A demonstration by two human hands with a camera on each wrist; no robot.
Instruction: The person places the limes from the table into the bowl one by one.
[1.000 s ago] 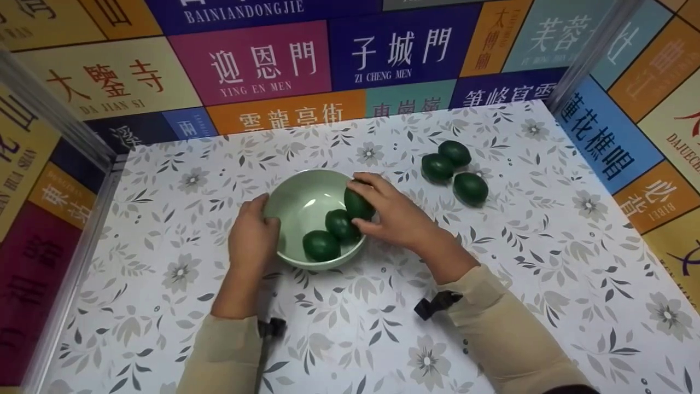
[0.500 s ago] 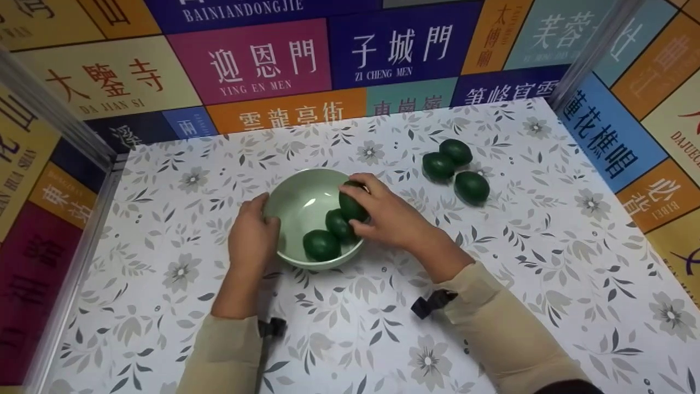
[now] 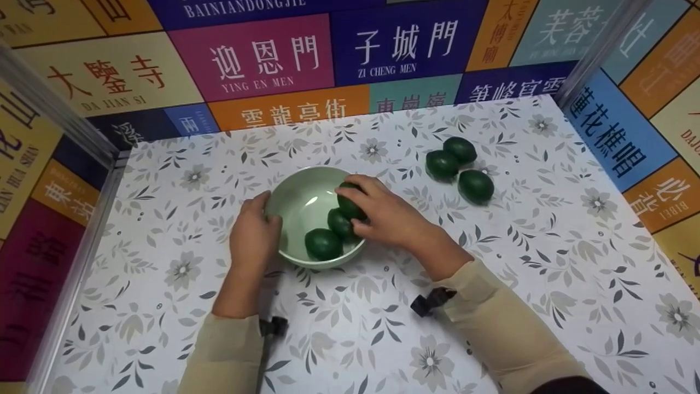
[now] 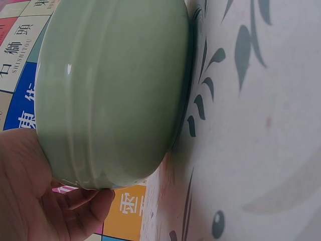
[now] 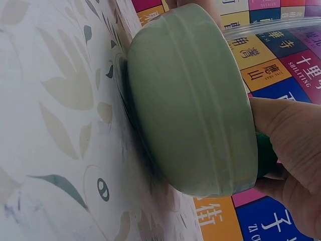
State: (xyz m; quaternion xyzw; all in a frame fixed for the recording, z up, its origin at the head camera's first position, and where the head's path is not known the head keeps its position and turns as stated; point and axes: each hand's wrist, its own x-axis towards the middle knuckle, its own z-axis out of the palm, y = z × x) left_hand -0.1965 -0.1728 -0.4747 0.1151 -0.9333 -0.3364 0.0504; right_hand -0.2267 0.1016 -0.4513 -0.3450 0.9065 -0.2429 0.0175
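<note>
While my left hand [image 3: 253,232] cups the green bowl [image 3: 298,202] at its nine o'clock rim, fingers curled against the wall, my right hand [image 3: 383,213] grips a dark green lime [image 3: 348,206] just inside the three o'clock edge. Two limes [image 3: 324,243] lie in the bowl; three more [image 3: 459,167] sit on the desk [image 3: 547,246] toward two o'clock.
</note>
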